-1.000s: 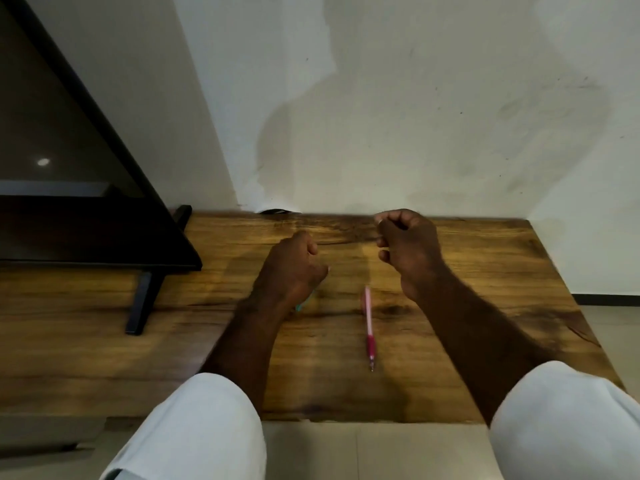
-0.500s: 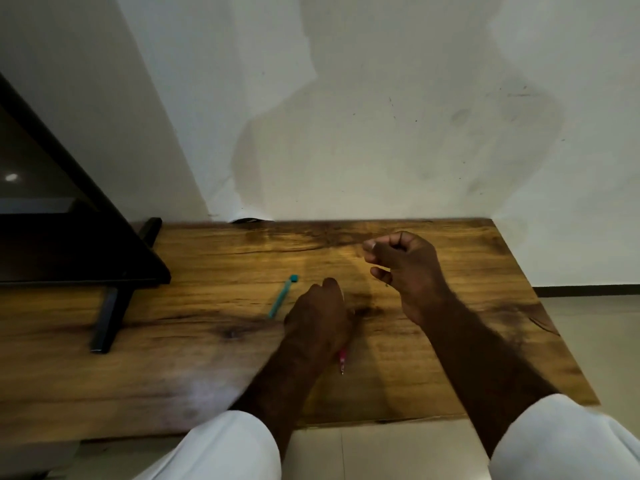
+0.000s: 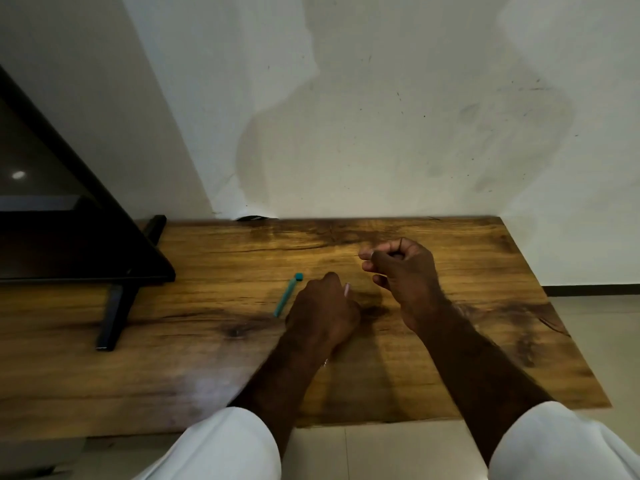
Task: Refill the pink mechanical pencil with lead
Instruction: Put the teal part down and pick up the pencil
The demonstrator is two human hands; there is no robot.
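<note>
My left hand (image 3: 322, 311) is closed around the pink mechanical pencil (image 3: 347, 289) on the wooden table (image 3: 214, 341). Only the pencil's pale pink top end shows above my fingers, and its metal tip peeks out under my wrist. My right hand (image 3: 401, 268) hovers just right of it and further back, thumb and forefinger pinched together. A hair-thin dark lead (image 3: 358, 254) seems to stick out left of the pinch. The teal lead case (image 3: 287, 294) lies flat on the table, just left of my left hand.
A black monitor (image 3: 69, 244) on a black stand (image 3: 114, 313) fills the table's left side. A white wall runs along the table's back edge. The table's right edge and near edge drop to a tiled floor (image 3: 602, 334).
My left hand let go of the teal case, moved right onto the pink pencil and closed around it. My right hand stayed pinched, drifting slightly nearer.
</note>
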